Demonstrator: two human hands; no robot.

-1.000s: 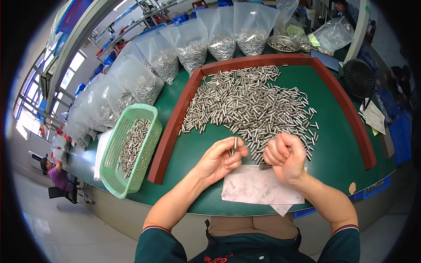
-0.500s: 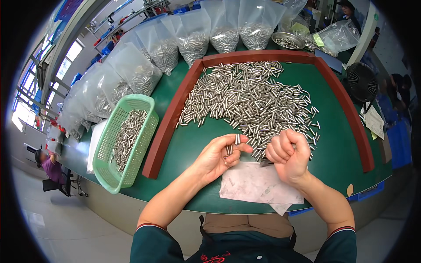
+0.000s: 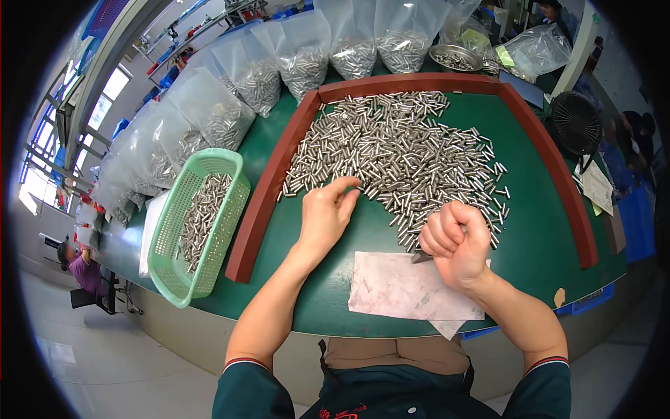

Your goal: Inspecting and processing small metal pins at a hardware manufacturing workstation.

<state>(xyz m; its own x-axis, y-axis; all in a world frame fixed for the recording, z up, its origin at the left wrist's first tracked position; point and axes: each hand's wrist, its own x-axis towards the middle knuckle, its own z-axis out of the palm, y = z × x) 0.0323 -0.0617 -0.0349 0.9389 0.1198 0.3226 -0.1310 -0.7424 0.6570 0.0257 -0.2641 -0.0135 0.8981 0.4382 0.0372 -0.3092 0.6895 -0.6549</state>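
Note:
A wide pile of short, shiny metal pins lies on the green table in front of me. At the pile's near left edge is my left hand, its back turned up and its fingers bent, the index fingertip at the nearest pins. What those fingers hold, if anything, is hidden. My right hand is closed in a fist just in front of the pile. From its left side juts a small dark grey piece, mostly covered by the fingers. Below the fist lies a smudged pinkish-white sheet.
Dark red bars frame the pile on three sides. Left of them stands a light green basket with more pins. Clear bags of pins line the back and left. A round metal dish and a black fan are at right.
My left hand has turned from palm up, with pins showing between its fingers, to back up, and moved forward to the pile's edge. The right fist has barely moved.

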